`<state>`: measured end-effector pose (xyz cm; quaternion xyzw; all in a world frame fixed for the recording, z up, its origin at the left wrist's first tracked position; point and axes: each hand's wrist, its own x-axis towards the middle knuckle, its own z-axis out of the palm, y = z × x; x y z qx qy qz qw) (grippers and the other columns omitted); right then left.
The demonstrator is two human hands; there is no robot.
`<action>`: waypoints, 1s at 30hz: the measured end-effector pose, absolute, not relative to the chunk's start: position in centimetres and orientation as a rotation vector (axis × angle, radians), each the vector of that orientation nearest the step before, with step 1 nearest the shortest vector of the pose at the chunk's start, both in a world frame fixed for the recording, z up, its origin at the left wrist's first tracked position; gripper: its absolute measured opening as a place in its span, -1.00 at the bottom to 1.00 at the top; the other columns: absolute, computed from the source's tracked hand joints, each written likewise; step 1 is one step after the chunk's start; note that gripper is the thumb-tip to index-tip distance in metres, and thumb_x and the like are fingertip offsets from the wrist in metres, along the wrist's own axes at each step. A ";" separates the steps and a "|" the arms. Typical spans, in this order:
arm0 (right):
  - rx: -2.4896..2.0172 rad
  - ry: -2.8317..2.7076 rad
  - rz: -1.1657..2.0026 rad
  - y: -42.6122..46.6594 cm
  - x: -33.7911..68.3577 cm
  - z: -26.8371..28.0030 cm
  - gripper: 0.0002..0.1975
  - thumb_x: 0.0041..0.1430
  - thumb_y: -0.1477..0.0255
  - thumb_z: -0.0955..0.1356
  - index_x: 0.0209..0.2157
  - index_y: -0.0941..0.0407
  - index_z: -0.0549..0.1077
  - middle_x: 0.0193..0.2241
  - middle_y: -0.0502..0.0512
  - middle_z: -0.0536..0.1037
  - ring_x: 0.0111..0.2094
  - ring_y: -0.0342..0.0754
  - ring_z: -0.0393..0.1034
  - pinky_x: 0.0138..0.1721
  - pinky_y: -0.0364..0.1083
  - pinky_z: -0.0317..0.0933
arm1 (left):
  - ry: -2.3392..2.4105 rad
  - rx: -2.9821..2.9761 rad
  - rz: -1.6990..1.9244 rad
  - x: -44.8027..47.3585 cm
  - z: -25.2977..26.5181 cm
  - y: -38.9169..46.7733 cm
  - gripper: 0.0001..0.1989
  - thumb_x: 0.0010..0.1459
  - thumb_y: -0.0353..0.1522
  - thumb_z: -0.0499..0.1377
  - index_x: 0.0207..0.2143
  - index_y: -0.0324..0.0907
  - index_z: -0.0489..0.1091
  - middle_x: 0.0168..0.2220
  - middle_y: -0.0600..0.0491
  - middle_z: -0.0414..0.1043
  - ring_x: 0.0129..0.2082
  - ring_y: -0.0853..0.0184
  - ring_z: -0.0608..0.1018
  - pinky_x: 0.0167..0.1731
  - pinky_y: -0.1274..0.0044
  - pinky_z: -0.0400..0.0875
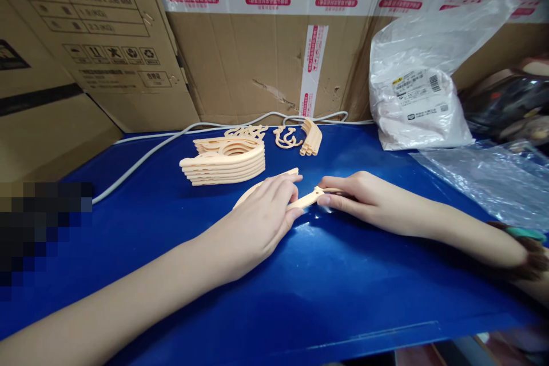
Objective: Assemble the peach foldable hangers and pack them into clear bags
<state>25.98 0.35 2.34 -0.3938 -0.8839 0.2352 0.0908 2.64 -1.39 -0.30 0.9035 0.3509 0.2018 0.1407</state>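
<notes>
A cream plastic hanger part (306,199) is gripped by the left hand (262,211), right of the stacked hanger arms (229,168); a thin piece (333,190) at its right end is pinched by the right hand (368,197).

Both hands bare: left hand (263,220), right hand (364,197). Left forearm (150,291) bare along its visible length. Right forearm (454,234) wears a band (536,260) near the right edge: dark brown, fuzzy, scrunchie-like, teal-green patch (525,233) on the far side; finer texture blurred.
</notes>
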 end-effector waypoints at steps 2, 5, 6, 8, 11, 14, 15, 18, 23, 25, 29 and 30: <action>-1.152 -2.606 0.743 0.4 25.9 2.2 -0.60 0.39 0.14 0.12 -0.34 0.11 0.34 -0.54 -0.08 0.33 -0.53 -0.16 0.19 -0.46 -0.14 -0.01 | 1.017 2.588 0.575 2.6 -0.2 -1.4 -0.84 0.41 -0.30 -0.15 -0.17 -0.12 0.17 0.22 -0.16 0.22 0.31 0.20 0.18 0.21 0.20 0.19; -1.128 -2.583 0.775 0.3 25.9 2.1 -0.60 0.40 0.14 0.12 -0.33 0.12 0.36 -0.53 -0.08 0.33 -0.52 -0.16 0.19 -0.45 -0.15 0.01 | 1.032 2.590 0.564 2.5 0.1 -1.4 -0.81 0.41 -0.26 -0.11 -0.09 -0.15 0.19 0.21 -0.18 0.23 0.31 0.19 0.18 0.21 0.21 0.20; -1.118 -2.578 0.775 0.3 25.8 2.1 -0.60 0.40 0.14 0.13 -0.33 0.12 0.36 -0.53 -0.08 0.33 -0.52 -0.17 0.19 -0.45 -0.15 0.01 | 1.031 2.612 0.545 2.5 0.2 -1.4 -0.78 0.41 -0.24 -0.10 -0.07 -0.17 0.21 0.21 -0.19 0.22 0.31 0.18 0.17 0.22 0.20 0.19; -1.095 -2.567 0.758 0.2 25.8 2.0 -0.60 0.40 0.15 0.12 -0.34 0.12 0.36 -0.53 -0.08 0.34 -0.52 -0.17 0.19 -0.45 -0.15 0.02 | 1.018 2.669 0.488 2.6 0.4 -1.3 -0.73 0.41 -0.23 -0.11 -0.09 -0.20 0.26 0.23 -0.20 0.20 0.33 0.17 0.13 0.25 0.20 0.14; -1.065 -2.566 0.697 0.1 25.8 2.0 -0.60 0.41 0.16 0.12 -0.34 0.12 0.35 -0.54 -0.07 0.34 -0.53 -0.17 0.18 -0.45 -0.16 0.02 | 1.007 2.717 0.437 2.6 0.5 -1.3 -0.67 0.43 -0.26 -0.16 -0.12 -0.22 0.33 0.23 -0.17 0.21 0.35 0.19 0.08 0.28 0.23 0.09; -1.051 -2.590 0.616 0.1 25.8 1.9 -0.60 0.41 0.16 0.12 -0.32 0.11 0.36 -0.54 -0.06 0.35 -0.54 -0.16 0.21 -0.44 -0.16 0.03 | 1.007 2.712 0.431 2.6 0.5 -1.5 -0.64 0.44 -0.26 -0.18 -0.06 -0.23 0.33 0.22 -0.14 0.24 0.35 0.21 0.07 0.29 0.24 0.08; -1.047 -2.603 0.583 0.1 25.8 1.9 -0.60 0.42 0.16 0.11 -0.32 0.11 0.36 -0.53 -0.05 0.37 -0.53 -0.16 0.23 -0.44 -0.16 0.03 | 1.006 2.710 0.425 2.6 0.5 -1.5 -0.64 0.44 -0.26 -0.19 -0.04 -0.23 0.33 0.22 -0.14 0.24 0.35 0.21 0.06 0.29 0.25 0.08; -1.028 -2.642 0.461 0.0 25.9 1.9 -0.60 0.42 0.17 0.10 -0.32 0.11 0.36 -0.50 -0.01 0.41 -0.51 -0.14 0.28 -0.43 -0.16 0.05 | 0.997 2.705 0.427 2.5 0.5 -1.6 -0.63 0.44 -0.26 -0.19 -0.02 -0.22 0.33 0.21 -0.13 0.25 0.35 0.21 0.08 0.29 0.25 0.09; -1.023 -2.677 0.276 -0.2 26.1 1.8 -0.58 0.43 0.17 0.08 -0.24 0.11 0.41 -0.37 0.10 0.52 -0.43 -0.09 0.42 -0.40 -0.14 0.14 | 0.966 2.686 0.427 2.5 0.6 -1.5 -0.62 0.44 -0.24 -0.18 0.04 -0.22 0.30 0.17 -0.10 0.30 0.32 0.19 0.14 0.29 0.25 0.09; -1.023 -2.688 0.217 -0.2 26.2 1.7 -0.56 0.43 0.17 0.07 -0.22 0.11 0.43 -0.32 0.13 0.55 -0.39 -0.06 0.46 -0.39 -0.13 0.16 | 0.963 2.685 0.427 2.5 0.6 -1.5 -0.62 0.44 -0.25 -0.19 0.04 -0.21 0.30 0.15 -0.10 0.32 0.32 0.20 0.14 0.29 0.25 0.08; -0.995 -2.722 0.020 -0.2 26.3 1.5 -0.51 0.44 0.18 0.02 -0.21 0.13 0.44 -0.33 0.14 0.55 -0.41 -0.06 0.47 -0.43 -0.13 0.14 | 0.963 2.684 0.425 2.5 0.7 -1.6 -0.62 0.44 -0.25 -0.20 -0.03 -0.22 0.32 0.13 -0.11 0.33 0.30 0.21 0.16 0.29 0.27 0.08; -0.985 -2.729 -0.046 -0.2 26.3 1.5 -0.49 0.44 0.18 0.01 -0.21 0.13 0.45 -0.35 0.13 0.55 -0.43 -0.08 0.46 -0.45 -0.13 0.12 | 0.958 2.685 0.430 2.5 0.7 -1.6 -0.63 0.44 -0.25 -0.20 -0.04 -0.21 0.32 0.12 -0.10 0.34 0.30 0.22 0.17 0.29 0.28 0.08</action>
